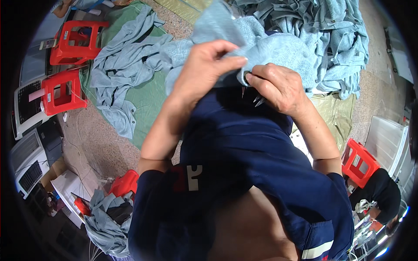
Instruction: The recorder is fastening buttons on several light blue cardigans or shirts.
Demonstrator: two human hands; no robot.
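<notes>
A light blue knitted garment (pixel 283 54) lies bunched over my lap, one flap of it raised and blurred. My left hand (pixel 207 67) is closed on its fabric, thumb and forefinger toward the edge. Beside it, my right hand (pixel 278 85) pinches the garment's edge near a dark round button (pixel 247 74). Pointed metal tips (pixel 259 101) stick out below the right fingers, like those of thread snips; the rest of that tool is hidden in the palm.
Similar blue garments (pixel 337 48) are heaped at the far right. More garments (pixel 126 65) lie on a green sheet (pixel 150 93) at the left. Red plastic stools (pixel 65 91) stand along the left, another red stool (pixel 360 163) at the right, near a person in black (pixel 379 195).
</notes>
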